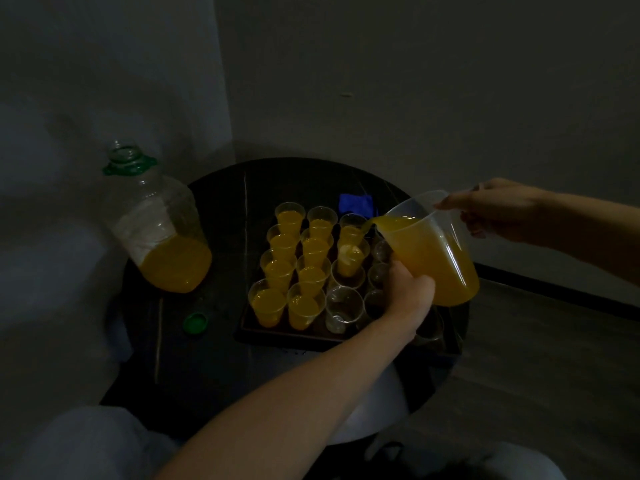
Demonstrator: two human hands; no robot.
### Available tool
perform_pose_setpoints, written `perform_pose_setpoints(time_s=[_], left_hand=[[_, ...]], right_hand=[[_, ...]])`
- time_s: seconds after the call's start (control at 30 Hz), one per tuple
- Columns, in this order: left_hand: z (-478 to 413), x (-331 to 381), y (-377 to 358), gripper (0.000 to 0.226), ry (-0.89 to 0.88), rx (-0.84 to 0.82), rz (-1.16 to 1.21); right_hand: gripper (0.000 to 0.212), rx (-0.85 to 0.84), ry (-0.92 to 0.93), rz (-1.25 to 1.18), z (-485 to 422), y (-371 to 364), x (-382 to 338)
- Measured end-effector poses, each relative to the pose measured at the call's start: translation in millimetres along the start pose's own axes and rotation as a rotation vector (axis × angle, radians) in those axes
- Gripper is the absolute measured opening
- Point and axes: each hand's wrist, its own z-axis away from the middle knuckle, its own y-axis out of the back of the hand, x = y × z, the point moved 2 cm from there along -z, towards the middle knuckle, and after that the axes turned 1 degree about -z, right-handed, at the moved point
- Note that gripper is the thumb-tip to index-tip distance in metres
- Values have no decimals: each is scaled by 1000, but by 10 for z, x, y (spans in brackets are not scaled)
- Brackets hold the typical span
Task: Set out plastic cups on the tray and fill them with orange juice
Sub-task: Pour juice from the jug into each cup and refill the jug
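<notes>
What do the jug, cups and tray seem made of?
The jug looks like translucent, slightly frosted plastic: juice shows through its wall. The cups look like thin clear plastic, see-through where empty. The tray is dark; wood or plastic, too dim to tell.

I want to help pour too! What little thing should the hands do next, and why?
Probably tip the jug back once the cup under its spout looks as full as its neighbours, then shift to the empty cups nearer. Juice is streaming in; right hand and left hand grip it.
</notes>
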Motion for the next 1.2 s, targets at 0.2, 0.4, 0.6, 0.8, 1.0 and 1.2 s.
perform_pose_setpoints(time_s=[0.2, 0.4, 0.6, 0.8, 1.0, 1.2], left_hand=[[-1, 48, 43, 66, -8, -6, 29], [-7, 116, 115, 73, -47, 18, 42], [97, 43, 113, 85, -45, 35, 48], [270, -89, 98, 87, -29, 51, 47], [345, -143, 75, 95, -11, 59, 69], [377, -145, 43, 94, -17, 61, 93]], right_hand=[[40, -7, 35, -18, -5, -6, 15], [39, -14, 96, -57, 10, -17, 12], [34, -25, 105, -51, 106, -63, -14], [31, -56, 115, -44, 313, -153, 19], [33, -61, 114, 8, 451, -170, 4], [37, -44, 129, 11, 373, -116, 20]])
